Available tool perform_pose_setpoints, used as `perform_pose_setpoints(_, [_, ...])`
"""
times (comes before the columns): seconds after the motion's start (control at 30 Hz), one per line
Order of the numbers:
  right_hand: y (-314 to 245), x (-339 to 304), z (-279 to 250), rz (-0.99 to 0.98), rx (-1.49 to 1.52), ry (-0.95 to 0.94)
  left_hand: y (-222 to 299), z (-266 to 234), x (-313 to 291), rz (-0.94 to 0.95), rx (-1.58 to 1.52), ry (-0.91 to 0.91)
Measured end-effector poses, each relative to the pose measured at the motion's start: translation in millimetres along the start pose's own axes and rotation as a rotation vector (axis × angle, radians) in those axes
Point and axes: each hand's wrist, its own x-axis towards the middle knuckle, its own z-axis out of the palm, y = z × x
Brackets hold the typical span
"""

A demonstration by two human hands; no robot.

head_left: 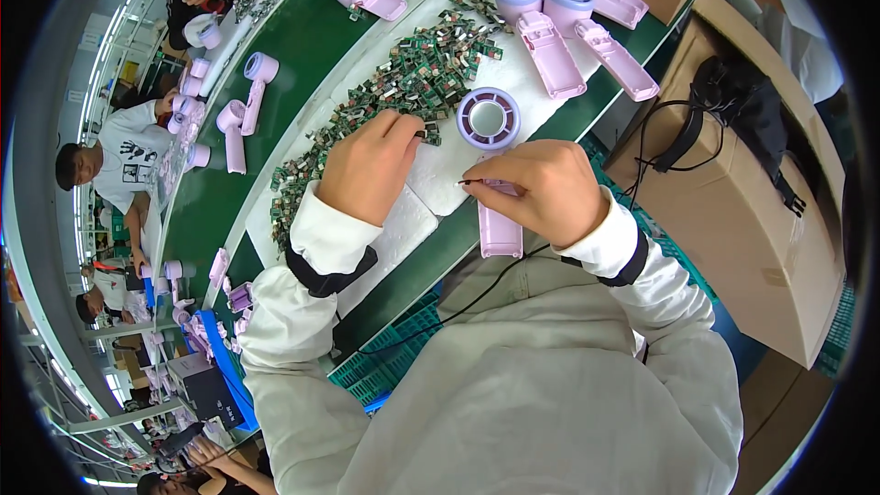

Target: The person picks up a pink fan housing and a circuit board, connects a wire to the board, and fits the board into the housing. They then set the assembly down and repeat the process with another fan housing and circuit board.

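My left hand (374, 168) is closed in a pinch at the near edge of a heap of small green circuit boards (403, 73). At its fingertips is a small circuit board (431, 135), partly hidden by the fingers. My right hand (543, 191) pinches a small thin dark piece (469, 182) with a pale tip, too small to name. Beneath that hand lies a pink and lilac hair dryer housing (500, 231). Its round head, with a ringed opening, points away from me, and its handle is partly covered by my fingers.
Several similar housings (552, 55) lie at the far right of the white foam sheet (403, 234). More sit on the green conveyor belt (302, 46). A cardboard box (724, 220) with a black bag (738, 101) stands to the right. Other people work across the belt.
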Motion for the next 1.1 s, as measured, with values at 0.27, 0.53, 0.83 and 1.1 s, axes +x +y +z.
perform_pose_setpoints(0.27, [-1.3,1.2,0.3,-0.132,-0.143,-0.047,22.8,-15.7,-13.9,-0.317,-0.259,-0.083])
perform_pose_setpoints(0.53, [0.6,5.6,-4.1,-0.196,-0.126,-0.183,40.3,-18.0,-50.2,-0.495,-1.173,0.074])
perform_pose_setpoints(0.83, [-3.5,9.6,4.8,-0.163,-0.105,-0.254,38.7,6.1,-54.8,-0.571,-1.382,0.118])
perform_pose_setpoints(1.1, [-12.6,9.8,4.6,-0.191,-0.228,-0.219,32.6,19.0,-57.5,-0.344,-0.893,0.102])
